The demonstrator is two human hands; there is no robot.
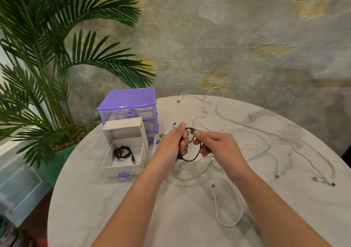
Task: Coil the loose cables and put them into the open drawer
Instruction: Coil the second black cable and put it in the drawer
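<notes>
A thin black cable [197, 154] hangs in a loop between both hands above the table's middle. My left hand [173, 144] grips one side of the loop with curled fingers. My right hand [212, 145] pinches the other side. To the left stands the open white drawer [106, 157] with a purple handle, and a coiled black cable [122, 152] lies inside it. Several loose white cables [252, 142] sprawl over the right half of the table, and one white cable [226, 214] lies in front near my right forearm.
A purple drawer unit [129, 104] stands behind the open drawer at the round marble table's [98, 208] left edge. A potted palm [47, 75] fills the left side beyond the table. A rough wall is behind.
</notes>
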